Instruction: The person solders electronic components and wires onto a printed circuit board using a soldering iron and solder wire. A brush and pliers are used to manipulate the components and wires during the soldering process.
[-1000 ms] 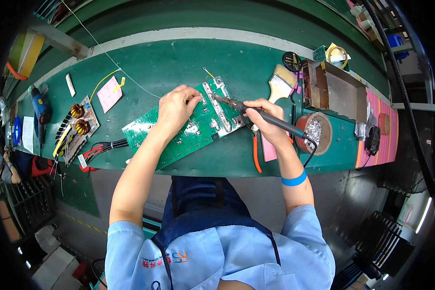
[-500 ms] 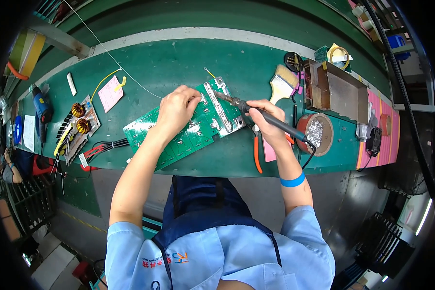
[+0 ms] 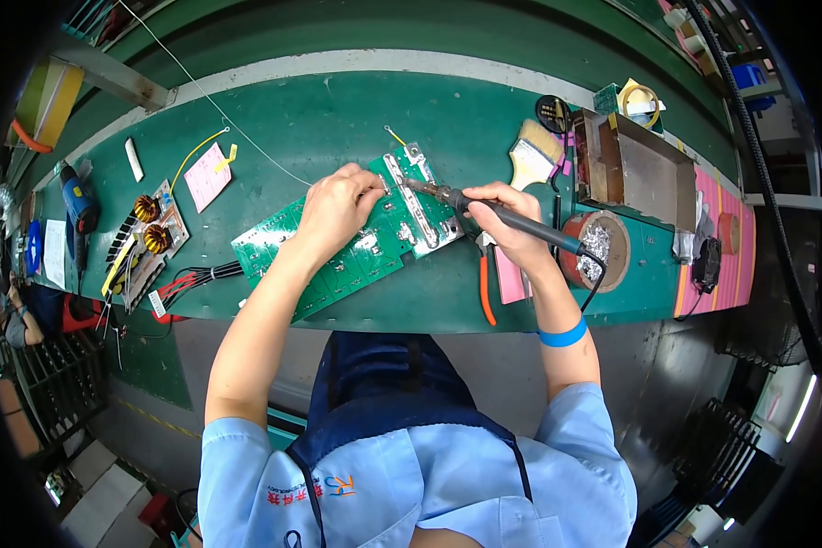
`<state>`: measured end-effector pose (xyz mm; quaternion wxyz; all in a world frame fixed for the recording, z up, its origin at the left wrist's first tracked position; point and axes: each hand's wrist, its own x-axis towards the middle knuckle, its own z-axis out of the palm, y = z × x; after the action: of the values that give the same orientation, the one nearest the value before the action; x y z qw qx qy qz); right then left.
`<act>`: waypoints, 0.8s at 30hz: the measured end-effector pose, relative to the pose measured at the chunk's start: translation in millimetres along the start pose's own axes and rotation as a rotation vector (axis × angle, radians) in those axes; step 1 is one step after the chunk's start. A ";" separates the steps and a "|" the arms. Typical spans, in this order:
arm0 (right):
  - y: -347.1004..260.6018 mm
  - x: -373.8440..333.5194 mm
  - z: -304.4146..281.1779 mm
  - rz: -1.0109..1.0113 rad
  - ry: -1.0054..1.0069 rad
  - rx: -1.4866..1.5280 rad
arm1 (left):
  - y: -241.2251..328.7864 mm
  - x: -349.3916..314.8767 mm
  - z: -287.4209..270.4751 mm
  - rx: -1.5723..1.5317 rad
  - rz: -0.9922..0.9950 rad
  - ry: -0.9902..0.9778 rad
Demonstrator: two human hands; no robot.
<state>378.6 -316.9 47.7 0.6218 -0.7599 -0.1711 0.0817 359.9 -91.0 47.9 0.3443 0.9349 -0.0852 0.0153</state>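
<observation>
My left hand is closed, thumb and fingertips pinching a thin solder wire that slants down from the upper left. Beneath it lies a green circuit board, flat and angled on the bench. In my right hand is a soldering iron, its dark handle gripped and its metal end pointing left. The iron's tip is over or on the long silvery metal strip at the board's right part, close to my left fingertips; exact contact is too small to tell.
Orange-handled pliers and a brush lie right of the board. Beyond are a round tub of silvery scraps and a metal tray. Leftward sit a board with copper coils, a pink tag and a blue-black power tool.
My right hand and forearm have shifted slightly, with the iron's handle now held a little flatter and its tip slightly further left. My left hand stays almost in place on the wire.
</observation>
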 end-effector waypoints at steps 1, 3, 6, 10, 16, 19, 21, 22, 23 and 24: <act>-0.7 -0.3 0.0 0.000 0.000 0.000 | 0.0 0.0 -0.1 0.005 -0.009 -0.004; -2.9 -1.5 0.1 -0.022 -0.003 -0.026 | 0.6 0.0 -0.4 0.010 -0.018 -0.006; -1.8 -2.1 0.3 0.019 -0.003 -0.004 | 2.1 1.5 0.4 0.010 -0.016 -0.004; 0.6 -6.6 -0.9 -0.027 -0.058 -0.100 | -0.2 3.1 4.8 0.013 0.001 0.014; -1.6 -15.0 -2.1 0.110 0.074 0.122 | -1.7 2.8 -5.5 -0.051 -0.060 0.046; 0.0 -18.7 -3.1 0.001 0.108 0.100 | -0.9 0.4 -13.1 -0.086 -0.090 0.010; -1.3 -21.6 -4.3 -0.031 0.090 0.022 | -1.6 -3.7 -14.7 -0.092 -0.110 -0.020; -2.5 -23.0 -4.7 -0.064 0.069 -0.057 | -2.8 -6.1 -14.7 -0.085 -0.093 -0.031; -5.7 -24.7 -3.4 -0.035 0.079 -0.055 | -3.7 -7.9 -14.0 -0.077 -0.076 -0.041; -5.5 -25.7 -3.0 -0.034 0.081 -0.054 | -4.0 -9.2 -12.8 -0.077 -0.075 -0.043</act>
<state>354.9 -328.0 51.3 0.6087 -0.7761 -0.1606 0.0357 351.9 -78.4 54.3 0.3783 0.9236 -0.0581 -0.0210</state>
